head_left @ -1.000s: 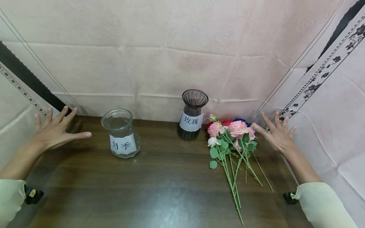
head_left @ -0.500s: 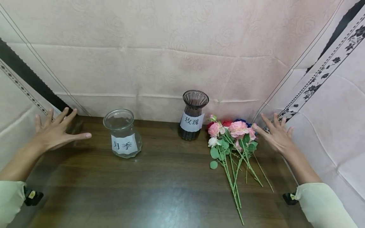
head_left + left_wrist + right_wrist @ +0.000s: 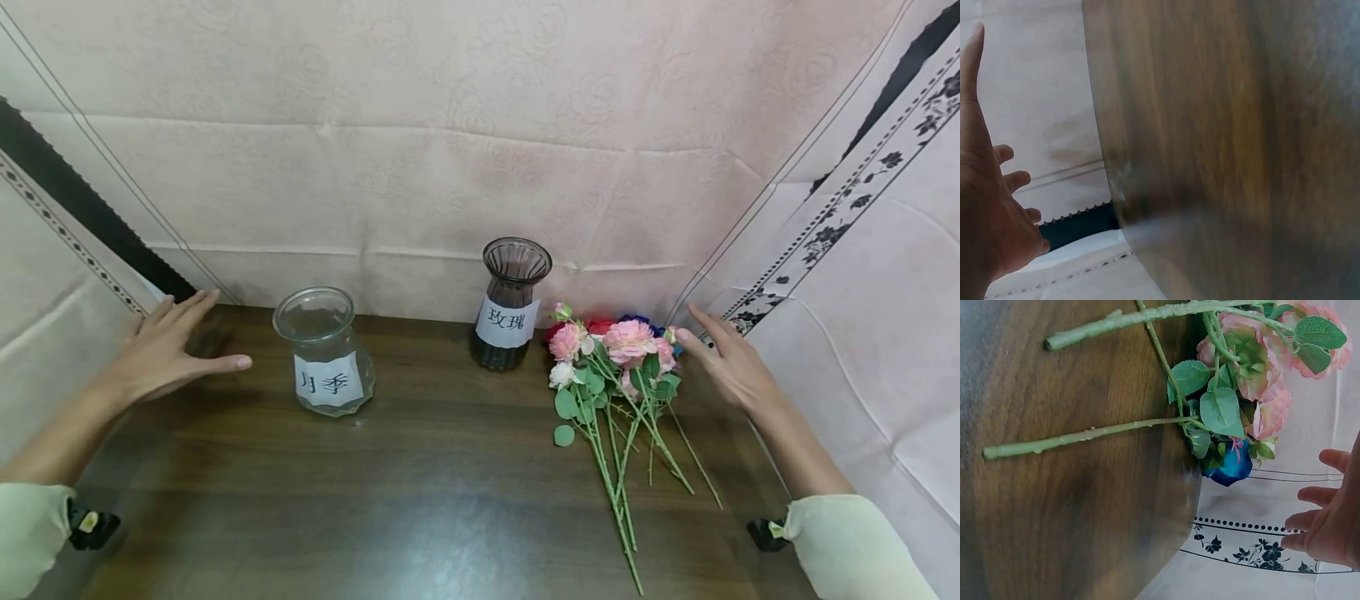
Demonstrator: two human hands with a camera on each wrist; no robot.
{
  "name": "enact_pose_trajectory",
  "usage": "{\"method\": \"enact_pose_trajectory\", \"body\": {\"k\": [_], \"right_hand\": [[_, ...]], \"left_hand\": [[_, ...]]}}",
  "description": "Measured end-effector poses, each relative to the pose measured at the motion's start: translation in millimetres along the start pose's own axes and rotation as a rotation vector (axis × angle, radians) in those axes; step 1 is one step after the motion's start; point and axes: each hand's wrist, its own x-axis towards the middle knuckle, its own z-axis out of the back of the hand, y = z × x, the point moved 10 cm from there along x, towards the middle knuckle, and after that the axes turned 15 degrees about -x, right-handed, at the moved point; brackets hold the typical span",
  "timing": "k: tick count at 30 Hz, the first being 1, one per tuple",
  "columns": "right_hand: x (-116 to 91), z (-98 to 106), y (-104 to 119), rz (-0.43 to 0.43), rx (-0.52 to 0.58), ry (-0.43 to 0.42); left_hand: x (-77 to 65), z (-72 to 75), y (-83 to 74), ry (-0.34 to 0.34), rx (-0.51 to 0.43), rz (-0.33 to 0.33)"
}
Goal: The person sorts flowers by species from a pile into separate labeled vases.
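My left hand (image 3: 165, 350) has its fingers straight and thumb out, to the left of a clear glass vase (image 3: 324, 354) with a white paper label. It holds nothing; in the left wrist view the palm (image 3: 997, 206) faces the table side. My right hand (image 3: 731, 367), also holding nothing, is just right of a bunch of artificial flowers (image 3: 628, 342) lying on the table. The bunch has pink, white, red and blue blooms on green stems. The right wrist view shows a blue rose (image 3: 1235, 465) close to the fingers. A dark ribbed glass vase (image 3: 510, 304), also labelled, stands upright near the back.
The dark wooden table (image 3: 375, 500) ends at the back against a pale cloth backdrop (image 3: 420, 183). Cloth with a flower border (image 3: 832, 233) closes off the right side. More cloth with a dark strip (image 3: 90, 225) stands at the left.
My left hand has moved slightly right and its fingers have drawn closer together. The right hand has turned, its fingers now less spread. Vases and flowers stay where they were on the table.
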Motion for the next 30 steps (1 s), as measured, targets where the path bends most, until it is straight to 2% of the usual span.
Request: {"method": "enact_pose_trajectory", "body": {"k": [8, 13, 16, 20, 27, 30], "right_hand": [[-8.0, -7.1, -1.6, -0.019, 0.074, 0.021], [-15.4, -14.5, -8.1, -0.050, 0.108, 0.050], [-18.6, -17.5, -12.5, -0.064, 0.108, 0.061], [-21.1, -20.2, -12.7, -0.043, 0.127, 0.053], [-23.0, -27.3, -7.8, 0.004, 0.329, 0.056], [-23.4, -29.1, -6.1, 0.024, 0.371, 0.061]], "left_hand": [[-3.1, -14.2, -17.5, 0.038, -0.126, -0.012], [-2.4, -31.2, -25.7, 0.077, -0.225, -0.017], [-2.2, -41.5, -30.3, 0.094, -0.249, -0.028], [-3.0, -53.8, -36.9, 0.117, -0.285, -0.041], [-5.3, -68.2, -48.5, 0.134, -0.376, -0.070], [-5.5, -72.5, -52.7, 0.133, -0.419, -0.087]]}}
